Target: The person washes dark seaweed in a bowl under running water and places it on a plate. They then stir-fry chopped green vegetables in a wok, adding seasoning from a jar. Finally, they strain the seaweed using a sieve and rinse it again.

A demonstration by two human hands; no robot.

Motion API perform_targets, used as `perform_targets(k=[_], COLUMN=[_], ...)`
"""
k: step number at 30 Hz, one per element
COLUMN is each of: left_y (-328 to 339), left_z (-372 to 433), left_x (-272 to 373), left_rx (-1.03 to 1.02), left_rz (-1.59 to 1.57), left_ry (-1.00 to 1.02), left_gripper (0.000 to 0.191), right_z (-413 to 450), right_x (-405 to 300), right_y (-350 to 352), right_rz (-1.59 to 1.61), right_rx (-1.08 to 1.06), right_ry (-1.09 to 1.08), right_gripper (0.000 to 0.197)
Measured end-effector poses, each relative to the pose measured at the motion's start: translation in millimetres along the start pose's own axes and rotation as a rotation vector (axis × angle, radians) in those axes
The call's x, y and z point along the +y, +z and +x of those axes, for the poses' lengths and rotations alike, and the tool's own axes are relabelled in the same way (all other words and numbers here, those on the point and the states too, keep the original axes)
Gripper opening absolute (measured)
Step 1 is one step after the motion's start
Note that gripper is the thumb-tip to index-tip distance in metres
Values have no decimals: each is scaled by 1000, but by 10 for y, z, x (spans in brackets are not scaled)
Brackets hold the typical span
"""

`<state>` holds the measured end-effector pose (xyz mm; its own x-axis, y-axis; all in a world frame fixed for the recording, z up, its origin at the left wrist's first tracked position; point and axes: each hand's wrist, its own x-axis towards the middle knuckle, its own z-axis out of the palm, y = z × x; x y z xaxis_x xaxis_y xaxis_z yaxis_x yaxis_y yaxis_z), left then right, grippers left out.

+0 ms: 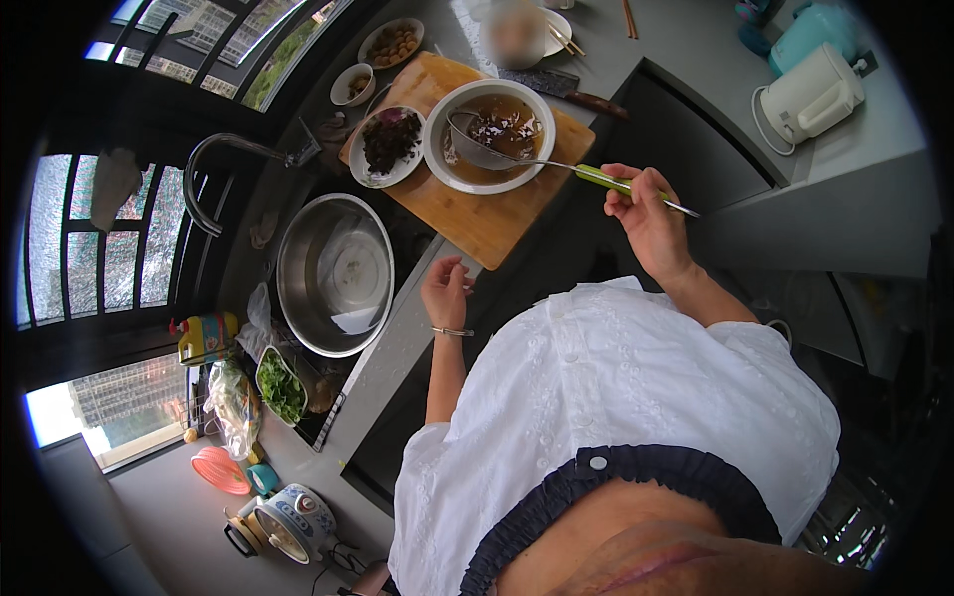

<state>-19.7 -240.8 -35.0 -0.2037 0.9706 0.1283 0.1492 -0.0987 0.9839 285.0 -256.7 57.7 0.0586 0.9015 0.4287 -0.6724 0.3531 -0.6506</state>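
My right hand (pixel 650 216) grips the green-and-metal handle of a long-handled skimmer (pixel 477 149). Its round head, apparently fine mesh, is dipped in brownish liquid inside a large white bowl (pixel 548 160). Dark pieces show in that liquid. The bowl stands on a wooden cutting board (pixel 477 223). To its left, a white plate (pixel 356 165) holds a heap of dark, wet-looking food (pixel 391 141), possibly soaked fungus, with a reddish bit at the top. My left hand (pixel 446 289) holds nothing, its fingers loosely curled by the counter edge, below the board's near corner.
A cleaver (pixel 540 80) lies behind the bowl, its wooden handle pointing right. A steel basin (pixel 285 279) with some water sits below the faucet (pixel 205 149). Leafy greens (pixel 282 387) lie in a container nearby. An electric kettle (pixel 801 100) stands far right.
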Motion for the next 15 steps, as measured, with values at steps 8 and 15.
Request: perform_targets(k=[8, 15], left_y=[-13, -130], left_z=[-87, -163], left_x=[52, -5], left_rx=[-3, 20], left_rz=[0, -2], left_ry=[-1, -29], left_gripper=[13, 13], right_z=[158, 79], right_x=[-61, -141], right_y=[68, 152], right_rz=[-384, -559], right_rx=[-250, -399], right_ry=[-79, -100], right_gripper=[26, 23])
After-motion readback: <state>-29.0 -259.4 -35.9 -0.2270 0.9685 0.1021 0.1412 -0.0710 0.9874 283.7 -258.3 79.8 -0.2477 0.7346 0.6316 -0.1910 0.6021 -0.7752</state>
